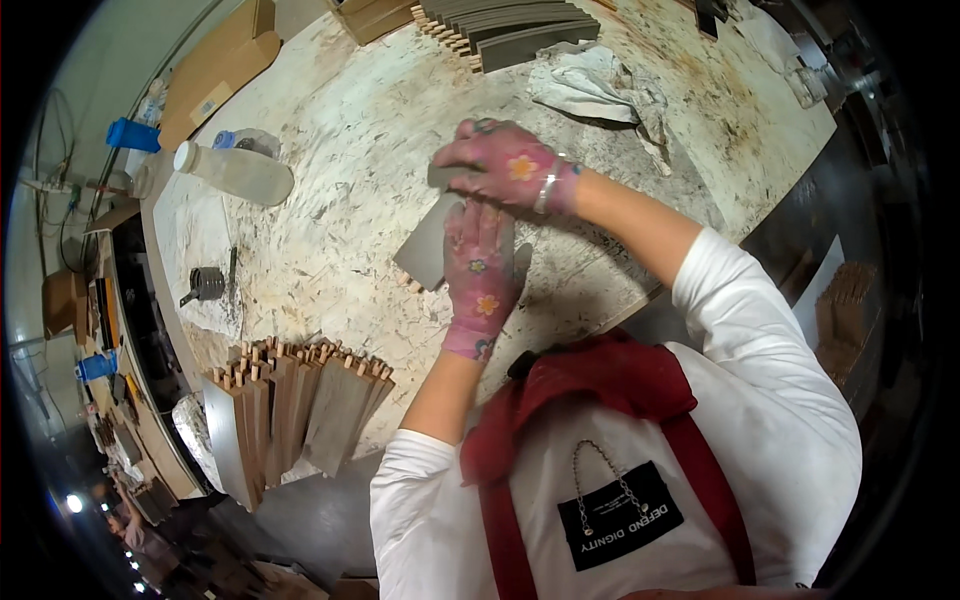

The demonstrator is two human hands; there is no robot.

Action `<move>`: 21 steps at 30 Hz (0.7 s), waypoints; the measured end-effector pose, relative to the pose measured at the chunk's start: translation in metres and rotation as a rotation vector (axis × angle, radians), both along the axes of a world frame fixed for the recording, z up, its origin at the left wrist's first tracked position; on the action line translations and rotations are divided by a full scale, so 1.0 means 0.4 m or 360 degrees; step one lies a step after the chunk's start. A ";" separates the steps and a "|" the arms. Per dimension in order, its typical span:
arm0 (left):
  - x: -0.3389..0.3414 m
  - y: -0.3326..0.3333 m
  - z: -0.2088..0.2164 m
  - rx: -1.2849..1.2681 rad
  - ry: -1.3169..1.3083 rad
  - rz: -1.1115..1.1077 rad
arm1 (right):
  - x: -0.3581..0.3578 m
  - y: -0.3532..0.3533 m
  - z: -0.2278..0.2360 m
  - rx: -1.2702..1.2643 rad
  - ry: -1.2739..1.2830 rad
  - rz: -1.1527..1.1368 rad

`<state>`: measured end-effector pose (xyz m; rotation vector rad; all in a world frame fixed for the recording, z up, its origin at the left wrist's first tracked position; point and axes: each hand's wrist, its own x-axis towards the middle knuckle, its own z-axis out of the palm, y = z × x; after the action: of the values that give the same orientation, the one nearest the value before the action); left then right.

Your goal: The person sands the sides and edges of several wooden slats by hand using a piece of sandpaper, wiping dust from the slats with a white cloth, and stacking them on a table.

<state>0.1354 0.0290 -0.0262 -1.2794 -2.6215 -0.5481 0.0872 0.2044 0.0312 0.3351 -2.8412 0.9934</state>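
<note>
A flat grey wooden board with short dowel pegs at its near left end lies on the work table. My left hand, in a pink flowered glove, lies across it with the fingers stretched out flat. Just beyond, my right hand, in a matching glove, is bent over the board's far part, its fingers pointing left. A small grey edge shows under those fingers; whether it belongs to the board or to a separate pad is hidden.
Pegged boards stand bunched at the near left edge; more boards lie in a row at the back. A translucent bottle, a dark open container and cardboard are on the left. A stained white rag lies behind my right hand.
</note>
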 end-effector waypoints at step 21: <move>0.001 0.012 -0.036 0.0359 0.0035 0.0002 | -0.039 0.034 0.012 0.0683 0.0067 0.0134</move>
<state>0.1359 0.0339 -0.0406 -1.2058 -2.4580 -0.7986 0.0714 0.2182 0.0362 0.5089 -3.0012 0.3691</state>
